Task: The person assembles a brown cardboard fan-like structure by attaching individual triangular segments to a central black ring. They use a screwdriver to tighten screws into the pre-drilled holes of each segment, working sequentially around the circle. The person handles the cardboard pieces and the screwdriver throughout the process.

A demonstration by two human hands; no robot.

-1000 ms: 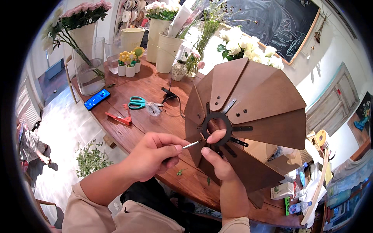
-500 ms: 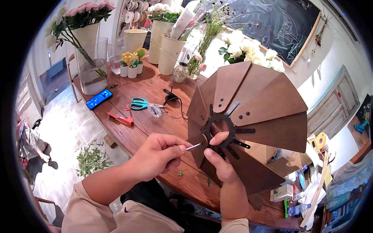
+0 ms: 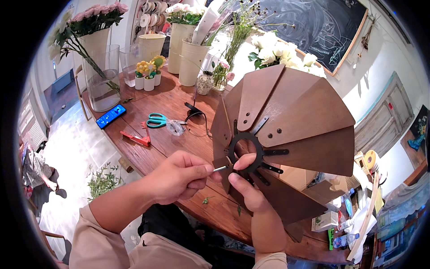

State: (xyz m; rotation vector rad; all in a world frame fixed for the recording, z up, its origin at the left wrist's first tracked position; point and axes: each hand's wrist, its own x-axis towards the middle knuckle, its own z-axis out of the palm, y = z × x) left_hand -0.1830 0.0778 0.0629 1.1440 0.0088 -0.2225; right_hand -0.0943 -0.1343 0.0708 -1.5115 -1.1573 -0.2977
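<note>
1. While the left hand [image 3: 181,177] sits just below the centre of the frame, its thumb and forefinger are pinched closely around a thin metal rod [image 3: 219,169].
2. That rod points right, toward the lower left of a black ring [image 3: 259,151]; whether its tip touches anything I cannot tell.
3. At the centre right of the frame stands a round brown panelled shade [image 3: 309,101], its wide blades spread around the ring (several are fastened with paired dark screws).
4. The right hand [image 3: 251,190], below the ring, holds the shade by its inner edge, one finger showing at the ring's opening and the thumb just under it.
5. Left of the shade, on the wooden table [image 3: 188,143], lie teal-handled scissors [image 3: 157,120], a red tool [image 3: 136,139] and a lit phone [image 3: 110,116], the phone nearest the table's left edge.
6. Toward the upper left stands a clear glass vase [image 3: 102,89]; white roses [image 3: 282,54] show at the upper right, behind the shade, beneath a chalkboard [image 3: 327,31].
</note>
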